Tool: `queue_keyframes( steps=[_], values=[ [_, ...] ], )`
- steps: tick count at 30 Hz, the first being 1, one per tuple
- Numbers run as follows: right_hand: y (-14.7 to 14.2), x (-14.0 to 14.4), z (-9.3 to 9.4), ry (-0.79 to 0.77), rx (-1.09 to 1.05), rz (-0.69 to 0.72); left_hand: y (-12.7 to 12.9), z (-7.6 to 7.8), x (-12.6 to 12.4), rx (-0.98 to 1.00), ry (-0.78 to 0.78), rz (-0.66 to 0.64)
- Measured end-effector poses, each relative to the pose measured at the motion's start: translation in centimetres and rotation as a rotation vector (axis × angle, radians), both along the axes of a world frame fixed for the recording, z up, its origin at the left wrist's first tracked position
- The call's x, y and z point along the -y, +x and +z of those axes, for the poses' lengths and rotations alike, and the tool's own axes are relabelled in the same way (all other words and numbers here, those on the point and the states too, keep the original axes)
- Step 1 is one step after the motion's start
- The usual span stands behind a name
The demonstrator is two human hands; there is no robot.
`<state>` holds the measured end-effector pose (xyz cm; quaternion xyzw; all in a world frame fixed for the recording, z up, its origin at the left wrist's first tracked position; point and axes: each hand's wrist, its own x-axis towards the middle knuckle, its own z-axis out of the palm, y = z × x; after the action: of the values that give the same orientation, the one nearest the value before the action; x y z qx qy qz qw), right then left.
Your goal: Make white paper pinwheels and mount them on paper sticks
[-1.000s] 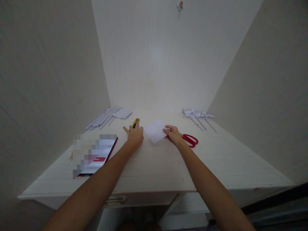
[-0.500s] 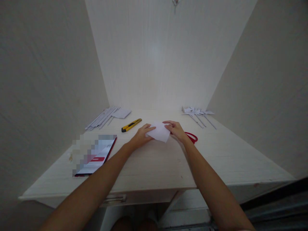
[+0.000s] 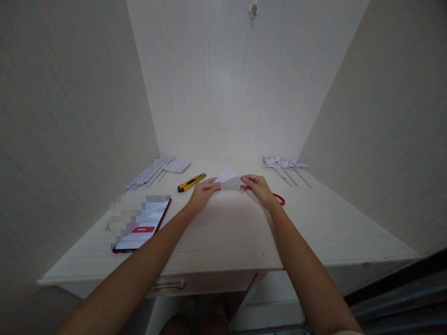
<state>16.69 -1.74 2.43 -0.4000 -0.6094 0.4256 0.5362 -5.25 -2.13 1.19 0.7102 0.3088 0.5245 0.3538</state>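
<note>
White paper sheet [image 3: 227,178], apparently bent along a crosswise crease, sits between both hands, its longer extent running left to right. Left hand [image 3: 201,194] pinches the left end; right hand [image 3: 257,188] pinches the right corner. Neither is nearer: both touch it. Yellow utility knife [image 3: 192,183] lies slanted, just beside the left hand; red scissors handle [image 3: 282,199] shows past the right wrist. Paper-to-tabletop [image 3: 223,232] contact: cannot tell.

Head camera looks forward, down onto both hands [image 3: 202,194] [image 3: 257,187].
</note>
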Motion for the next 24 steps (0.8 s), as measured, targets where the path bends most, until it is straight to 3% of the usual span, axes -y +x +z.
queue_keyframes(
  steps=[5,13,19,24],
  values=[
    [0.1,1.1,0.8,-0.110,0.060,0.215,-0.4,0.0,-0.6,0.091,-0.067,0.025],
    [-0.4,1.0,1.0,0.089,0.189,0.023,-0.2,-0.4,-0.8,0.169,-0.191,-0.008],
    [-0.4,0.7,0.7,0.162,0.342,-0.071,0.3,0.2,0.0,0.254,-0.191,-0.082],
    [-1.0,0.5,0.6,0.226,0.447,-0.074,0.5,0.0,-0.1,0.164,-0.168,0.005]
  ],
)
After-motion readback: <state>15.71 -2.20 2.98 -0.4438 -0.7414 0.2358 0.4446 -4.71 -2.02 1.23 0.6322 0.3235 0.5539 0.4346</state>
